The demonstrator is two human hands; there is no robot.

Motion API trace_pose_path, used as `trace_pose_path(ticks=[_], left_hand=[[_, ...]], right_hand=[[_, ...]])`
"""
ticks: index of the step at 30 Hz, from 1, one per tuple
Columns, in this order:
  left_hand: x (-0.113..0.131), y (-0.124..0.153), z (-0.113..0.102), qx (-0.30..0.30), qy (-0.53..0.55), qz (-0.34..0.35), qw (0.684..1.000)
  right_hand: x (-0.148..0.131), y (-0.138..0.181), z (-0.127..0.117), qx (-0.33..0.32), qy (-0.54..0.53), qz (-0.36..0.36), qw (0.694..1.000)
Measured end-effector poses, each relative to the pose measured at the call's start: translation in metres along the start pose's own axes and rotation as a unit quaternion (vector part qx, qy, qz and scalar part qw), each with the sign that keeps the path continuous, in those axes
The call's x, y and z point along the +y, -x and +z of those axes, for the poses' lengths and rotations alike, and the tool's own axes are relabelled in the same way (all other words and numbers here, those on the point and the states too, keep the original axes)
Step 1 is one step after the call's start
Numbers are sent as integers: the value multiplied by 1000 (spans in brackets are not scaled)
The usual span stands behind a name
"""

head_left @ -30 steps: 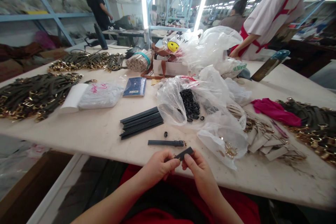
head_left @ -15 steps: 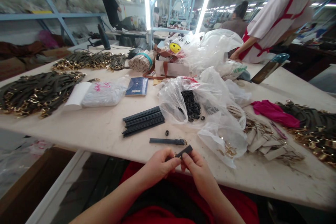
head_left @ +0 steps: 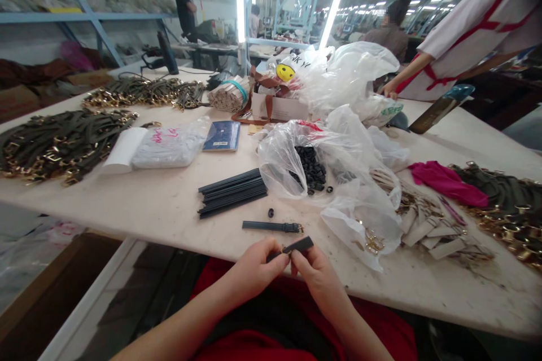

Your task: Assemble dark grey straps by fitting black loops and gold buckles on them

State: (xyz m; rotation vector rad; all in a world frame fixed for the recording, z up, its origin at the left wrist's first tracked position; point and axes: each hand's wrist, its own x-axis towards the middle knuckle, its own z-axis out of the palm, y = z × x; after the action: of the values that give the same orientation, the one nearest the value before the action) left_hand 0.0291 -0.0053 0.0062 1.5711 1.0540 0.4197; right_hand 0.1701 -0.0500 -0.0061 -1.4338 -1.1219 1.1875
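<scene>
My left hand and my right hand meet at the table's near edge, both pinched on one short dark strap with a small gold fitting between the fingertips. Just beyond lies a finished dark strap with a gold buckle and a single black loop. A bundle of dark straps rests further left. A clear plastic bag holds several black loops.
Piles of olive straps with gold hardware lie at left and right. A blue booklet, a white packet, a pink cloth and beige tabs sit around. A person in white and red leans on the far side.
My hands stay at the table edge on the short strap, with the fingers shifting slightly. The view has drifted a little; the person at the far right has leaned further right.
</scene>
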Motion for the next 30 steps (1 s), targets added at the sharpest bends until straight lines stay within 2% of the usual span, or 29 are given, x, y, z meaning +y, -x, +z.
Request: trace_pose_path(ticks=[6, 8, 11, 14, 17, 19, 22, 24, 26, 30], left_hand=[[-6, -5, 3, 38, -16, 0, 999], [-5, -4, 3, 45, -32, 4, 998], [-4, -4, -1, 21, -34, 1, 999], [-7, -7, -5, 26, -23, -6, 999], [-13, -11, -10, 42, 38, -19, 998], [-17, -13, -14, 24, 74, -15, 997], [-25, -17, -22, 4, 76, -10, 997], [-31, -20, -28, 31, 85, -26, 996], [-38, -23, -33, 63, 110, -45, 991], [-44, -26, -40, 93, 124, -57, 986]], right_hand=[[8, 3, -1, 64, 158, -158, 973], [10, 1, -1, 76, 154, -145, 974], [11, -2, 0, 65, 82, -65, 992], [9, -5, -1, 8, 30, -37, 999], [5, -13, -5, -76, 50, -31, 995], [3, -26, -10, -130, 83, -25, 988], [5, -58, -14, -107, 167, -78, 977], [7, -83, -12, -73, 250, -141, 955], [10, -104, -6, -75, 306, -176, 933], [11, -124, 5, -68, 291, -165, 940]])
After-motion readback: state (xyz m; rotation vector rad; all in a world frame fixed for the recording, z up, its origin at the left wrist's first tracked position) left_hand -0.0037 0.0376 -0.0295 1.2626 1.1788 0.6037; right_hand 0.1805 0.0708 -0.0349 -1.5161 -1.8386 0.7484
